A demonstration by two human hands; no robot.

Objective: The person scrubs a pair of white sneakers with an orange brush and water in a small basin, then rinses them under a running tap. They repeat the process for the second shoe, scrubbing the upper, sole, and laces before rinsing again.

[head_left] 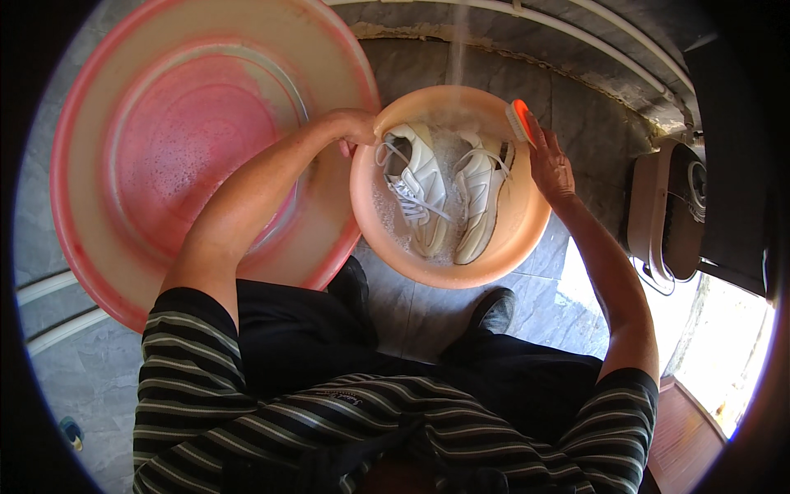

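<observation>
"Where are the shoes (425, 189)?"

"Both lie side by side in the orange basin (527, 226), toes toward the person, with suds (450, 152) around them. A thin stream of water (459, 53) comes down at the far side."

"And the right hand (550, 165)?"

"Its grip is closed around the brush (521, 123), fingers along the orange back, the pale bristles turned toward the shoes. The brush is at the basin's right rim, apart from both shoes; whether it touches the rim, I can't tell."

"The left hand (355, 128)?"

"At the opposite rim, beside the big pink tub (206, 123). The fingertips are hidden, so I can't tell whether that grip pinches the edge or just rests there."

"Which step is this, would you say?"

"Scrubbing in suds, I'd judge, with the bristles off the shoes at this instant."

"What does the next move call for?"

"If it is a stroke, the brush must come inward over the rim and meet the nearer shoe with its bristles flat, while the left hand steadies the basin or a shoe. A wet shoe could slide under the pressure."
</observation>
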